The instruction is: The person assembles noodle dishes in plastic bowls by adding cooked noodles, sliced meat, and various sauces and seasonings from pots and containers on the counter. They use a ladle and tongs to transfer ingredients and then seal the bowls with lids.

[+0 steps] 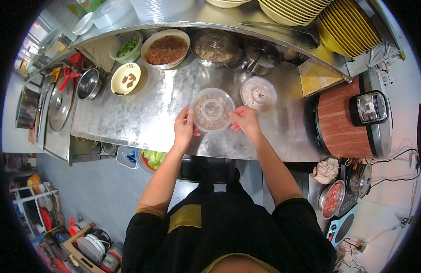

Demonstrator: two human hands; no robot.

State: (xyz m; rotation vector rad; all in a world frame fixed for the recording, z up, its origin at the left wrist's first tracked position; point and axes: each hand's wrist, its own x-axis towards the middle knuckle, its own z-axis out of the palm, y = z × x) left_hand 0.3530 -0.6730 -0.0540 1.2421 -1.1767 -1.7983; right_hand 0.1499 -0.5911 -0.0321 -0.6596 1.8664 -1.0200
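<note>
Between my hands is a round clear plastic container (213, 123) with a lid on, pale pieces of food showing through it. My left hand (185, 126) grips its left edge, thumb at the rim. On the other side my right hand (245, 121) pinches the right edge with thumb and fingers. A second round lidded container (259, 93), with pinkish-white contents, stands just beyond my right hand. Both are over the steel counter (147, 119); whether the held one touches the surface I cannot tell.
Along the back stand a cream bowl with brown pieces (117, 83), a large bowl of brown food (146, 51), a glass-lidded pot (215, 50) and a steel pan (265, 57). A wood-patterned cooker (342, 119) is at right. Stacked yellow bowls (288, 11) fill the shelf above.
</note>
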